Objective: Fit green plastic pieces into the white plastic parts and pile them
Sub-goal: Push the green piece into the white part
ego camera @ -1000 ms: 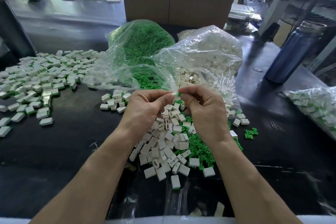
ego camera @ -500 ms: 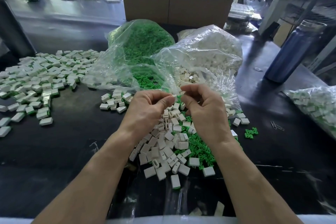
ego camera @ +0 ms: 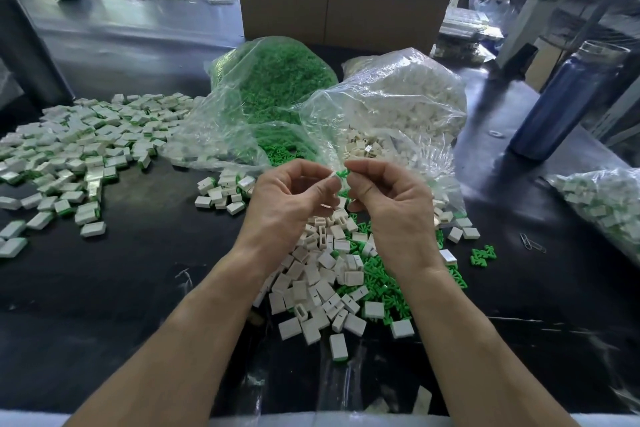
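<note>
Hands point(ego camera: 291, 198) raised slightly — green piece point(ego camera: 342, 174) now visible.

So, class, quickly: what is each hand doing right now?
Left hand: pinching a white part.
Right hand: pinching a green piece.

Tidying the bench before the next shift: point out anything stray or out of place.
A small cluster of green plastic pieces lies alone to the right, apart from the main mixed pile. Metal paper clips sit beside it on the black table, unrelated to the parts.
</note>
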A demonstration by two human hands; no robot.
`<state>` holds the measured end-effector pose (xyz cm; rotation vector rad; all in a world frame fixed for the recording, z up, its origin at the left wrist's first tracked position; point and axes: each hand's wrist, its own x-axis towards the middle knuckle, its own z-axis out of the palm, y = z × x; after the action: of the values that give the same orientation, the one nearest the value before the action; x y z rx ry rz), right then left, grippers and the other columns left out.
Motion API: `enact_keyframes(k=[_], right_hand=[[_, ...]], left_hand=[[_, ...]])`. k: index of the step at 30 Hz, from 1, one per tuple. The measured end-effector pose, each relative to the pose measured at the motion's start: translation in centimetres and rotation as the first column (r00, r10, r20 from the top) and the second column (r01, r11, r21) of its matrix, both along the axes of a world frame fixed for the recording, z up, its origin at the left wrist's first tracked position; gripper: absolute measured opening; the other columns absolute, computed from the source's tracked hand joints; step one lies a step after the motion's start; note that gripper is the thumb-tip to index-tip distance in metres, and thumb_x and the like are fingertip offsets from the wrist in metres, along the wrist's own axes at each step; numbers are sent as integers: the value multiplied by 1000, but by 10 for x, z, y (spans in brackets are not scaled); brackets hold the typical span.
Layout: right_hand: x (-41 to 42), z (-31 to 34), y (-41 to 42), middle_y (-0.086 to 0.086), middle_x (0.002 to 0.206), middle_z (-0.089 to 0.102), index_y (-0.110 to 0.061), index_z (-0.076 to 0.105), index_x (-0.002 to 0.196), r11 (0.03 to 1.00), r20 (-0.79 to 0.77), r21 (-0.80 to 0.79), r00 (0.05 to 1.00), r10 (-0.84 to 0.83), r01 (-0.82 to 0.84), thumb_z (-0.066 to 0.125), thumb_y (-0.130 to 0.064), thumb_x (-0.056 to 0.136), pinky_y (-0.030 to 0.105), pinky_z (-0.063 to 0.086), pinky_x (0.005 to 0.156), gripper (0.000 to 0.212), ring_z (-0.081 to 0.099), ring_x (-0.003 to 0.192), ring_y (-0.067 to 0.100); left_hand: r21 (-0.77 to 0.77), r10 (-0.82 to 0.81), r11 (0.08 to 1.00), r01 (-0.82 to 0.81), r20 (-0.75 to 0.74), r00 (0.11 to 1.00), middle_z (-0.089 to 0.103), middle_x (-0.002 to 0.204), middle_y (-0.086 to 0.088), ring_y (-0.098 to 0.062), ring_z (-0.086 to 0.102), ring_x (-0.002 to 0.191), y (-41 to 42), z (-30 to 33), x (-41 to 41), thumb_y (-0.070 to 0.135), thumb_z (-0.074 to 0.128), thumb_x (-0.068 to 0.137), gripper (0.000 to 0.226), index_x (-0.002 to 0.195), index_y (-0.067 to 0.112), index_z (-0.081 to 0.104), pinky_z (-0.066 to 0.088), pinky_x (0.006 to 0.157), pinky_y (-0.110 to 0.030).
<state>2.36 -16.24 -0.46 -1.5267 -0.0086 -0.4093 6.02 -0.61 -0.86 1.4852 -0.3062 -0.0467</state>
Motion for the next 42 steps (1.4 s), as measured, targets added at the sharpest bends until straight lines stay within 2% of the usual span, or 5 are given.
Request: enact_keyframes(k=[5, 17, 28, 37, 42], right_hand=[[-1, 0, 0, 6, 100, 76, -18, 78, 106, 1000, -1, 2, 1000, -4, 4, 70, -6, 100, 19, 57, 69, 16, 71, 82, 12], [1, -1, -5, -5, 85, 75, -27, 78, 100, 943, 17, -332, 1000, 15, -8, 77, -8, 95, 22, 60, 64, 19, 71, 71, 9], [2, -5, 17, -1, 95, 77, -19, 75, 104, 982, 97, -155, 991, -91, 106, 72, -3, 98, 24, 63, 75, 17, 77, 85, 12], [-4, -4, 19, -2, 91, 78, -14, 75, 105, 994, 25, -70, 996, -82, 84, 72, -5, 98, 26, 64, 76, 12, 78, 85, 14], [-2, -5, 28, -2, 91, 77, -14, 75, 105, 985, 87, -71, 984, -153, 159, 73, -3, 98, 19, 60, 73, 13, 77, 84, 9]], left_hand=[[40, 8, 999, -9, 9, 1000, 76, 86, -5, -17, 71, 76, -2, 0, -2, 18, 78, 92, 7, 97, 13, 76, 62, 72, -27], [232, -26, 973, 17, 34, 999, 76, 86, -2, -8, 69, 72, 4, 4, -1, 6, 74, 94, 10, 95, 16, 76, 59, 68, -21], [44, 77, 996, -73, -92, 993, 74, 73, 7, -7, 68, 68, -6, 2, -5, 8, 72, 95, 5, 94, 12, 75, 61, 70, -25], [150, 94, 984, -97, 32, 995, 78, 82, 2, -9, 73, 72, -3, 4, -7, 4, 71, 95, 10, 91, 13, 75, 60, 69, -23], [18, 120, 993, -119, -85, 989, 79, 90, -11, -28, 76, 85, -8, 4, -10, 4, 70, 96, 5, 97, 5, 75, 64, 79, -36]])
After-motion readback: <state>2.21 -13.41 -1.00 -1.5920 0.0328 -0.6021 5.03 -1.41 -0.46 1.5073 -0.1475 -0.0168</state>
